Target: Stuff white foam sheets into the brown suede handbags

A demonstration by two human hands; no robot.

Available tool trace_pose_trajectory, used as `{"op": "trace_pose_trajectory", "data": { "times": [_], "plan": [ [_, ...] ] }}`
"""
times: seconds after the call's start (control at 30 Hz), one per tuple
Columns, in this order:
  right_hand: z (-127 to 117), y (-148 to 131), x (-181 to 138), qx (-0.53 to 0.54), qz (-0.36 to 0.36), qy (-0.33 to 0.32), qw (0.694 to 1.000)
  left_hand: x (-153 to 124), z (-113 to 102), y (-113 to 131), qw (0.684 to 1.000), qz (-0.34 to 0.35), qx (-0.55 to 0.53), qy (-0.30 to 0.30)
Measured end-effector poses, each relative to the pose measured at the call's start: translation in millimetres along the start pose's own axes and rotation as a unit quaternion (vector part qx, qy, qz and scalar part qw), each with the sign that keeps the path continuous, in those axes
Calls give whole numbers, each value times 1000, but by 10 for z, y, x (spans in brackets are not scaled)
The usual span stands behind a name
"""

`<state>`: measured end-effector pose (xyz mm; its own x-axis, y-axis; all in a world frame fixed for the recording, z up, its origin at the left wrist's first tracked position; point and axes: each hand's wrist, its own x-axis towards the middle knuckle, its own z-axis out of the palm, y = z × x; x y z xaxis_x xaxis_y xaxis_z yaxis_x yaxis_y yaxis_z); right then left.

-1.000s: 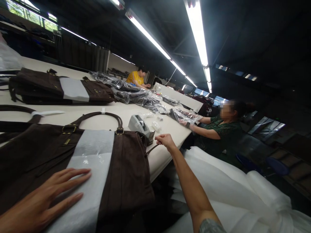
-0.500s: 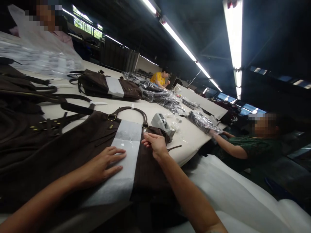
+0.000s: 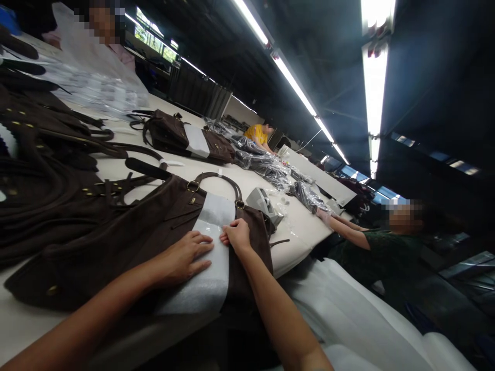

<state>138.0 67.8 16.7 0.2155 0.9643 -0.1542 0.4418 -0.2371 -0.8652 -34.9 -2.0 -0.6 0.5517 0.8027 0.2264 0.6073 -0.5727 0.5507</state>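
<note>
A dark brown handbag (image 3: 147,234) lies flat before me, its looped handle (image 3: 218,175) stretched out on the table. A white foam sheet (image 3: 218,208) is wrapped around the bag's middle as a band. My left hand (image 3: 189,257) rests on this band with fingers spread. At the band's right edge, my right hand (image 3: 236,234) is closed in a pinch, its fingertips against the sheet. What it pinches looks like a small piece of clear tape, mostly hidden by the fingers. Just beyond the bag stands a grey tape dispenser (image 3: 265,206).
Another banded brown handbag (image 3: 166,136) lies further back, with more brown bags (image 3: 34,154) piled at left. Bags in clear plastic (image 3: 259,162) line the table (image 3: 181,172). A co-worker in dark green (image 3: 386,247) handles one at right. White sheeting (image 3: 340,304) hangs near my right arm.
My right hand has moved from beside the handle's base down and left onto the edge of the foam band. My left hand stays spread on the band. The whole view has shifted slightly.
</note>
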Motion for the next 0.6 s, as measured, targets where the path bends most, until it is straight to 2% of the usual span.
{"op": "trace_pose_trajectory", "data": {
  "times": [0.13,0.2,0.33,0.5,0.6],
  "plan": [
    [-133,-2,-50,-121,-28,-23,992,-5,4,-10,1000,-8,-2,-4],
    [-197,34,-121,-183,-60,-5,981,-11,19,-26,1000,-3,-3,2],
    [-249,158,-184,-326,-188,38,926,-32,39,-36,1000,2,-2,19],
    [-273,169,76,-428,-263,48,864,-48,-27,31,1000,-18,6,-10],
    [-390,84,265,-448,-258,85,852,-41,-58,56,999,-31,21,-25]
  ]
}}
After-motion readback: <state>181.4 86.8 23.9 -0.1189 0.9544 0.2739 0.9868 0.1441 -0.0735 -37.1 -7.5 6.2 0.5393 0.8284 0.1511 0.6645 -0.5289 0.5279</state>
